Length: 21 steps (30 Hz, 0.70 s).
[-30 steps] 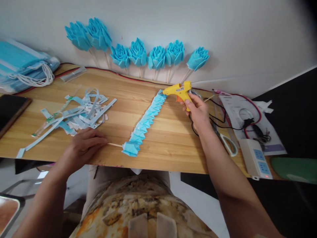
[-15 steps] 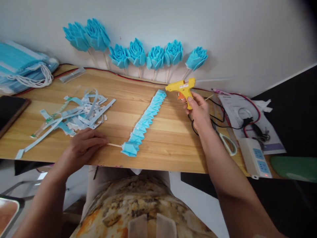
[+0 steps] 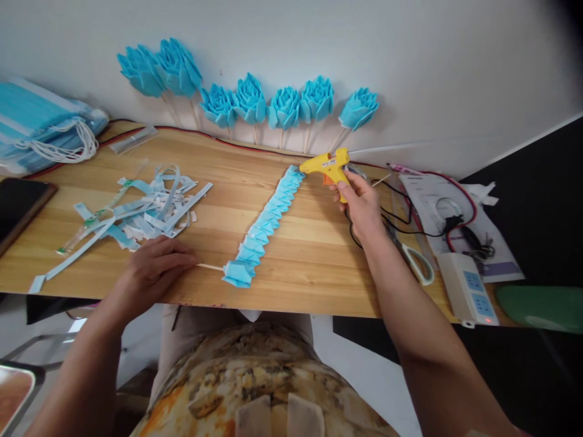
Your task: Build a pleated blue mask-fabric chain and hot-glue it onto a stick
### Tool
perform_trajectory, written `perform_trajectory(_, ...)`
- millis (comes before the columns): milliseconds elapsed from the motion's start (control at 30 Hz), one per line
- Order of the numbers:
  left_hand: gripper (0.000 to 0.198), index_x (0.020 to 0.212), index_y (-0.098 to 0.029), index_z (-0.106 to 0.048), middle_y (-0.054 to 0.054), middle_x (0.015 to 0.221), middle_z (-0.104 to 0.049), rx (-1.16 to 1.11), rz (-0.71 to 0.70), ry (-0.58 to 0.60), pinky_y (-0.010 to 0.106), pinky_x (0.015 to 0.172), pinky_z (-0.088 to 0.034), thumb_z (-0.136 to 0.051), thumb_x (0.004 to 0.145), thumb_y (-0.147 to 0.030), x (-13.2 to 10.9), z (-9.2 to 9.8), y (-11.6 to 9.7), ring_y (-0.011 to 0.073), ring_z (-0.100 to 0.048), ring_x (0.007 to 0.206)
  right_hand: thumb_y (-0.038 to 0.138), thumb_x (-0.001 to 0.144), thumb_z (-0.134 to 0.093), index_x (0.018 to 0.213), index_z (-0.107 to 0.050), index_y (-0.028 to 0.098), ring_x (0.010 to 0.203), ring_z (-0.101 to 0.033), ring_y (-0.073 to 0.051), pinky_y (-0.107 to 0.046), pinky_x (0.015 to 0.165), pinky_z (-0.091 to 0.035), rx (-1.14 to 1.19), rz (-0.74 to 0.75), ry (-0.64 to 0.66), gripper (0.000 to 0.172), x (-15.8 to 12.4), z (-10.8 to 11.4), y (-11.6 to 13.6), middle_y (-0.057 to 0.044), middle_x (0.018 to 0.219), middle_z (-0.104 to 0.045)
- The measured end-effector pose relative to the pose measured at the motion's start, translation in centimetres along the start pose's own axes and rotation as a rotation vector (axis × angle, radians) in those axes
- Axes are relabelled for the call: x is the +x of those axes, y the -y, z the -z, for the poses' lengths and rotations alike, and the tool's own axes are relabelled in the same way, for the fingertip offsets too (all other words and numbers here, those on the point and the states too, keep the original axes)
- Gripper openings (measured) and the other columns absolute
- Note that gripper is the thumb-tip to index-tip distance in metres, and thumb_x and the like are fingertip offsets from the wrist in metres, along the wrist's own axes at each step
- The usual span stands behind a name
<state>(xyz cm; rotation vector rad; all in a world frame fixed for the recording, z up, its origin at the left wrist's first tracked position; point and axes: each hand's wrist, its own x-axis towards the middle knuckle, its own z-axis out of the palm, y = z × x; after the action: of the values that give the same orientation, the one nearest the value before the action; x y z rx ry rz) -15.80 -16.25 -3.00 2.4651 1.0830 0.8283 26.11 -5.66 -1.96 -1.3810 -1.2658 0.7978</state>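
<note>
A pleated blue strip (image 3: 268,221) lies slantwise on the wooden table (image 3: 319,267). Its near end is rolled around a thin wooden stick (image 3: 210,266). My left hand (image 3: 159,267) pinches the stick's other end, low on the table. In my right hand (image 3: 359,203) is a yellow glue gun (image 3: 328,165), its nozzle at the far end of the strip. Whether the nozzle touches the strip I cannot tell. A clear glue stick (image 3: 387,146) sticks out of the gun's back.
Several blue flowers on sticks (image 3: 249,100) lean against the wall. Cut scraps (image 3: 155,206), blue masks (image 3: 36,118) and a phone (image 3: 22,209) lie left. Scissors (image 3: 418,265), cables, a printed sheet (image 3: 496,255) and a power strip (image 3: 464,288) are right.
My right hand has moved slightly left with the glue gun, bringing the nozzle closer to the strip's far end. My left hand and the stick stay in place.
</note>
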Motion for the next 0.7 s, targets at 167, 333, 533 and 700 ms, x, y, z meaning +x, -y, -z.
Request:
perform_trajectory(167, 0.022, 0.099, -0.022, -0.068, 0.006, 0.097, -0.067, 0.022, -0.030, 0.007, 0.034, 0.077, -0.042, -0.054, 0.092, -0.007, -0.04, -0.02, 0.10, 0.0197, -0.059, 0.088, 0.048, 0.075, -0.074, 0.109, -0.069, 0.026, 0.059, -0.057, -0.009, -0.017, 0.040, -0.035, 0.075, -0.024, -0.002, 0.041, 0.08, -0.02, 0.01, -0.001, 0.087, -0.072)
perform_trajectory(333, 0.022, 0.100, -0.022, -0.067, 0.005, 0.097, -0.066, 0.015, -0.026, 0.012, 0.034, 0.077, -0.042, -0.054, 0.092, -0.006, 0.15, -0.04, -0.06, 0.0190, -0.058, 0.087, 0.049, 0.076, -0.073, 0.104, -0.070, 0.030, 0.057, -0.057, -0.008, -0.016, 0.039, -0.037, 0.193, -0.015, -0.058, 0.034, 0.42, 0.39, -0.05, 0.001, 0.085, -0.071)
perform_trajectory(533, 0.022, 0.100, -0.022, -0.068, 0.005, 0.096, -0.066, 0.012, -0.018, 0.014, 0.034, 0.077, -0.042, -0.055, 0.092, -0.007, 0.11, -0.04, 0.04, 0.0196, -0.058, 0.087, 0.044, 0.074, -0.076, 0.102, -0.070, 0.029, 0.059, -0.057, -0.008, -0.014, 0.038, -0.036, 0.163, -0.020, -0.056, 0.033, 0.35, 0.03, -0.16, 0.001, 0.084, -0.071)
perform_trajectory(700, 0.021, 0.098, -0.021, -0.069, 0.006, 0.096, -0.067, 0.011, -0.016, 0.007, 0.034, 0.077, -0.042, -0.054, 0.093, -0.007, 0.07, 0.03, -0.08, 0.0198, -0.058, 0.087, 0.042, 0.076, -0.073, 0.102, -0.069, 0.028, 0.059, -0.056, -0.008, -0.013, 0.039, -0.036, 0.166, -0.023, -0.073, 0.030, 0.34, -0.06, -0.13, 0.001, 0.084, -0.072)
